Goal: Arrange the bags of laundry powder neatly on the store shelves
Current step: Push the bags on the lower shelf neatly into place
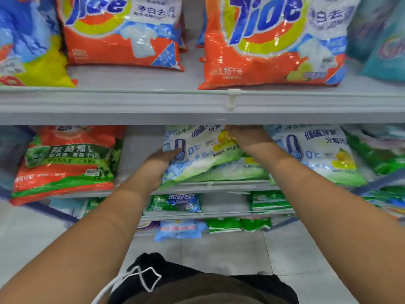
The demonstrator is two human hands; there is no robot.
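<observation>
A white, blue and green bag of laundry powder (203, 154) lies tilted on the second shelf (219, 184), on top of another bag of the same kind. My left hand (160, 165) grips its lower left corner. My right hand (243, 137) holds its upper right edge, with the fingers partly hidden under the upper shelf (153, 104). A matching bag (317, 154) lies just to the right, touching my right forearm.
An orange and green bag (65, 161) lies left on the second shelf, with a gap beside it. Orange Tide bags (122, 31) (271, 42) stand on the upper shelf. Green and blue bags (175, 202) fill lower shelves. Grey floor tiles (219, 253) are below.
</observation>
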